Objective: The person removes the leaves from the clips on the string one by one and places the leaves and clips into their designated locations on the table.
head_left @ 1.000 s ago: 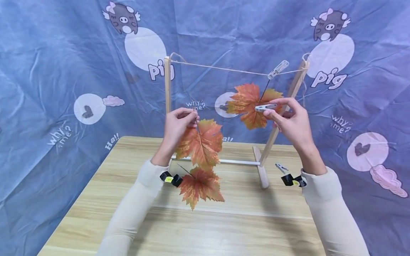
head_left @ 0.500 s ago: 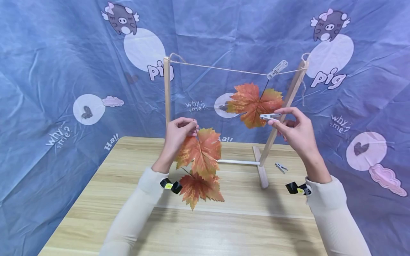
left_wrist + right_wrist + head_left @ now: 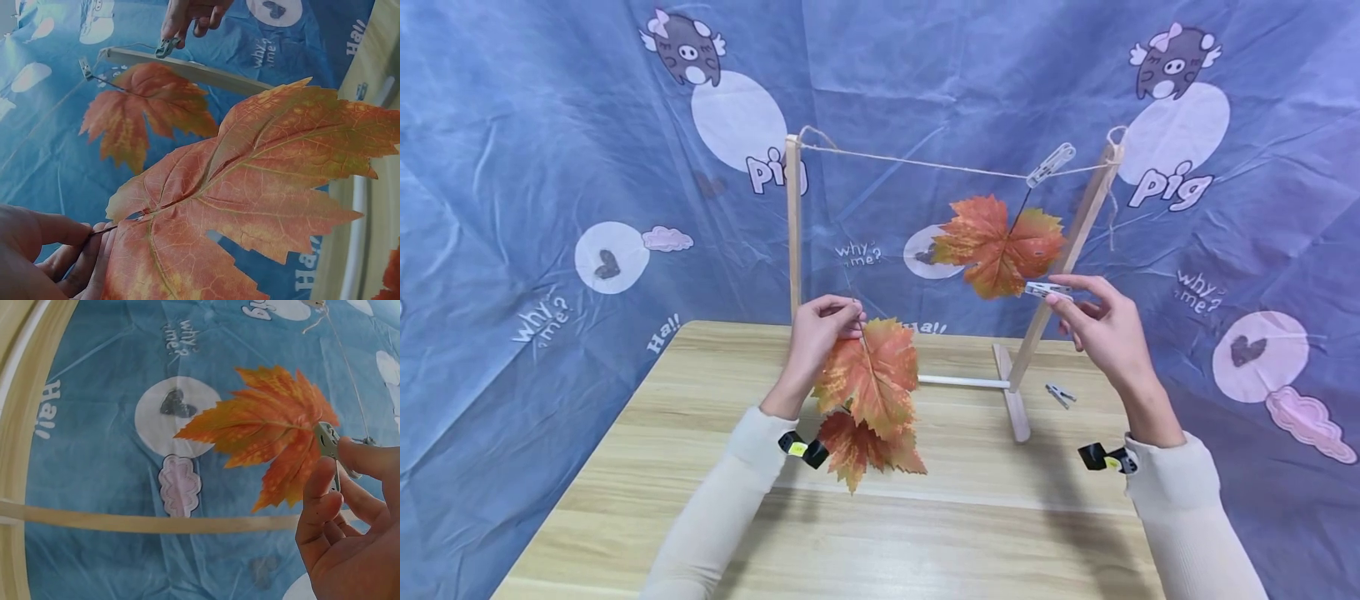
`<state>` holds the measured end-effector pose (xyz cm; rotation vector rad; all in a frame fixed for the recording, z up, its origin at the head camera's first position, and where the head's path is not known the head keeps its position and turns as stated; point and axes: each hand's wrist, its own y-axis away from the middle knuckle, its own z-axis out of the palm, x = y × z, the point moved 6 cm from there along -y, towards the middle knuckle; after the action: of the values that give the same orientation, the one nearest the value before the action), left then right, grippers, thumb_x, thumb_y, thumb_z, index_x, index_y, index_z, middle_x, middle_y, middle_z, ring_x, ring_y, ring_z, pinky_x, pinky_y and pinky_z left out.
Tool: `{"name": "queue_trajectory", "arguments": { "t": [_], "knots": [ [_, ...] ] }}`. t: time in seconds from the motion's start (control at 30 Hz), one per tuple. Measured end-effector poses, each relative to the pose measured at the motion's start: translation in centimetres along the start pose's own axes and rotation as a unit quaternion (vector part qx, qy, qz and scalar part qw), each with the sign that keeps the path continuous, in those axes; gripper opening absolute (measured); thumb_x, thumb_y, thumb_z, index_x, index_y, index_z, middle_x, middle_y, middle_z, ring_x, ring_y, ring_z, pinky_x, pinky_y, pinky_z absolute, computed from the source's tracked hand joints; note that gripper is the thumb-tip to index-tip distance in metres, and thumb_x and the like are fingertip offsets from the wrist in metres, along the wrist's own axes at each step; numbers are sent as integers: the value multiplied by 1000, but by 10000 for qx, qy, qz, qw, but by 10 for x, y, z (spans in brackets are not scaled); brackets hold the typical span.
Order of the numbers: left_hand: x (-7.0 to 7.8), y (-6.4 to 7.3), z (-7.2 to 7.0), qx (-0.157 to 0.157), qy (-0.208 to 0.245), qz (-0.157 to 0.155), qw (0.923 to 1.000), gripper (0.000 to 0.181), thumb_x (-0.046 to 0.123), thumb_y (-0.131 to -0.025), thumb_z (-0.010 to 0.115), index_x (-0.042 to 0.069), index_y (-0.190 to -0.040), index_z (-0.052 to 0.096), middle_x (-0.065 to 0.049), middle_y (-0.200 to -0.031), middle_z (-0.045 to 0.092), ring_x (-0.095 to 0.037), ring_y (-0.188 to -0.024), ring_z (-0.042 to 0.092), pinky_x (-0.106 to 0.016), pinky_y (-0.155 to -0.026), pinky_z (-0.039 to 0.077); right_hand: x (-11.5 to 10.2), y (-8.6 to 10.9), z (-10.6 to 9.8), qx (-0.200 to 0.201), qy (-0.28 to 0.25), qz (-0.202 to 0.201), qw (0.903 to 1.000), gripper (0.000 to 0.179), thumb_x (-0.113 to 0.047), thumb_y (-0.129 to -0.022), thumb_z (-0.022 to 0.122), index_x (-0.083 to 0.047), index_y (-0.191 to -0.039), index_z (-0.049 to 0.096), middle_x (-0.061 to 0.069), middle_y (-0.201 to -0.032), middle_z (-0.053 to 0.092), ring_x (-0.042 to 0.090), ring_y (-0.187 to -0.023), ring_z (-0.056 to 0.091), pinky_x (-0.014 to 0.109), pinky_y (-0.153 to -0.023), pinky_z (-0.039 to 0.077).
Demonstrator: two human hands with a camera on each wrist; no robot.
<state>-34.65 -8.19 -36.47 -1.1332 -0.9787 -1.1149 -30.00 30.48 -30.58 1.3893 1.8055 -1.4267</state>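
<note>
My left hand [image 3: 822, 333] pinches the thin dark stem of an orange artificial maple leaf [image 3: 874, 375], which hangs down from the fingertips. The left wrist view shows that leaf [image 3: 250, 169] large and close. Between thumb and fingers my right hand [image 3: 1105, 321] pinches a pale clothespin [image 3: 1047, 290], also visible in the right wrist view as a clothespin [image 3: 327, 441]. Behind it, a second maple leaf [image 3: 1000, 246] hangs by its stem from a clothespin [image 3: 1051, 165] on the string [image 3: 917, 162]. A third maple leaf [image 3: 872, 450] lies on the table, partly covered by the held one.
The string runs between two wooden posts [image 3: 793, 221] of a stand, joined low down by a white rod [image 3: 962, 382]. One foot [image 3: 1015, 408] of the stand rests on the wooden table [image 3: 955, 533]. A loose clothespin [image 3: 1060, 395] lies right of it. A blue printed cloth [image 3: 880, 75] hangs behind.
My left hand has lowered with its maple leaf, covering more of the leaf on the table. My right hand has moved down and slightly right, still pinching the clothespin.
</note>
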Motion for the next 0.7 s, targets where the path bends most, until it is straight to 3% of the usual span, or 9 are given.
{"name": "queue_trajectory", "arguments": {
  "t": [0.13,0.27,0.4,0.7],
  "knots": [
    [-8,1,-1,40,49,-102,9999,16,3,-100,71,-10,-109,73,-3,-80,77,-10,-67,74,-23,-66,66,8,3,-4,231,313,-107,9992,35,-19,-102,75,-4,-132,71,-12,-97,59,1,-66,55,15,-49,47],
    [-17,2,-3,73,-5,-200,9998,14,2,-101,70,-9,-108,74,-3,-80,77,-10,-68,74,-23,-67,66,15,6,-8,476,805,-185,9954,36,-19,-98,79,0,-128,73,-11,-103,52,3,-81,50,10,-60,44],
    [-25,2,-6,118,-63,-283,9995,15,2,-100,70,-10,-109,74,-3,-81,77,-10,-68,74,-23,-67,66,23,10,-10,474,944,-115,9943,36,-19,-98,80,1,-126,73,-8,-102,50,5,-83,46,13,-65,38],
    [-42,5,-11,162,-21,-485,9987,17,1,-100,69,-12,-111,72,-5,-80,76,-9,-67,73,-22,-67,66,44,22,-14,326,1118,211,9930,36,-25,-98,80,-4,-125,70,-7,-103,50,6,-85,47,15,-64,39]
  ]
}}
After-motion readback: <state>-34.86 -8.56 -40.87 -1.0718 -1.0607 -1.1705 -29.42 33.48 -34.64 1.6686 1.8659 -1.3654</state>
